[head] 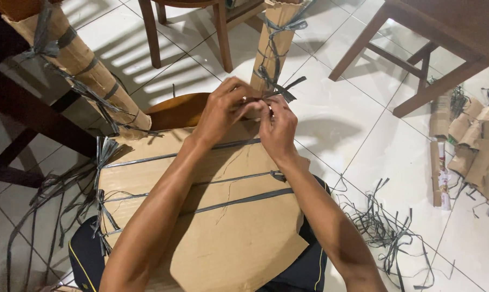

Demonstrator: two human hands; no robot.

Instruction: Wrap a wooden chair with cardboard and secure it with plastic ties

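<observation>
An upturned wooden chair lies across my lap, its seat wrapped in brown cardboard (239, 238) bound by grey plastic straps (244, 200). Two of its legs stick up, also wrapped in cardboard and strapping: the left leg (77, 59) and the right leg (271, 48). My left hand (223, 108) and my right hand (277, 127) meet at the base of the right leg. Both pinch the grey strap ends (285, 89) there, fingers closed on them.
Loose grey strap offcuts (385, 232) litter the white tiled floor at right and at left (44, 205). Rolled cardboard pieces (471, 146) lie at far right. A wooden table (444, 43) stands at upper right, another chair (190, 27) at top, dark furniture at left.
</observation>
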